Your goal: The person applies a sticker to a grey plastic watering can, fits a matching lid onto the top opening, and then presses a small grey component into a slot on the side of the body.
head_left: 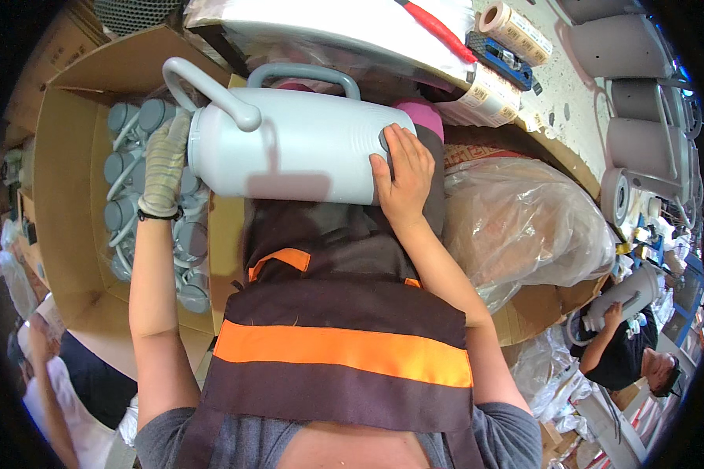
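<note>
A pale blue-grey insulated jug [305, 148] lies on its side across my lap, its mouth end toward the left. My left hand [164, 164], in a striped work glove, is closed against the rim at that end. A light grey loop handle [219, 94] rises from the jug above this hand. My bare right hand [405, 170] lies on the jug's right end, thumb apart from the other fingers. Its fingertips touch a small dark grey round piece [384, 141] on the jug. The inside of the mouth is hidden.
Left, an open carton [70, 203] holds several grey lids with handles [121, 168]. Beyond the jug, a table [344, 23] carries red-handled pliers [438, 30], a blue tool [499, 62] and a label roll [516, 33]. Right are a plastic bag [524, 227], grey jugs [641, 144] and a co-worker [622, 352].
</note>
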`<move>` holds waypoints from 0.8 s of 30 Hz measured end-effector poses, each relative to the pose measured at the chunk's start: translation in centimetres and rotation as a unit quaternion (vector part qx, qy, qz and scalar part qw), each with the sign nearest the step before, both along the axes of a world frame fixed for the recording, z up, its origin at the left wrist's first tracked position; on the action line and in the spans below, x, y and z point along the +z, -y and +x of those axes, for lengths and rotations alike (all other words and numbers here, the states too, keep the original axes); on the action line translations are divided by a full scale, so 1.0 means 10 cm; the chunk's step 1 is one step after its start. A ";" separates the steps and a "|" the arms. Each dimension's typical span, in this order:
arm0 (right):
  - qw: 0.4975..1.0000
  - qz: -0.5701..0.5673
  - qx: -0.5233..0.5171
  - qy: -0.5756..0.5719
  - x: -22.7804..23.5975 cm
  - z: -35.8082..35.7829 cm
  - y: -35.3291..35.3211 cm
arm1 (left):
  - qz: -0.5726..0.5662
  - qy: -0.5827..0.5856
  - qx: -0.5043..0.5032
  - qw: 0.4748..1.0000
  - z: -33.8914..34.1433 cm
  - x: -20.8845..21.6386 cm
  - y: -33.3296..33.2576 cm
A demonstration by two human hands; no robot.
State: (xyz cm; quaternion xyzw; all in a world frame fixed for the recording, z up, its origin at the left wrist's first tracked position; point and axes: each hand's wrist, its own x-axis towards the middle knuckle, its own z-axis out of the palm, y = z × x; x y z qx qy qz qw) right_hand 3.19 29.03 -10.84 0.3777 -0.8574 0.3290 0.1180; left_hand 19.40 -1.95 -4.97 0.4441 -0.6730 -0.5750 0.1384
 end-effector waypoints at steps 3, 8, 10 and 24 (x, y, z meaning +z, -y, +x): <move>1.000 -0.025 -0.011 0.010 -0.06 0.01 -0.02 | -0.007 0.002 -0.009 1.000 -0.13 0.01 0.05; 0.992 -0.064 -0.006 0.112 0.16 -0.06 0.02 | -0.461 0.035 -0.207 0.862 -0.05 0.02 0.08; 0.995 0.004 -0.025 0.094 0.36 -0.07 0.03 | -0.432 0.186 -0.262 0.843 0.07 0.12 0.01; 0.998 -0.007 0.047 -0.043 0.12 -0.24 -0.07 | -0.443 0.173 -0.193 0.858 0.01 -0.07 -0.04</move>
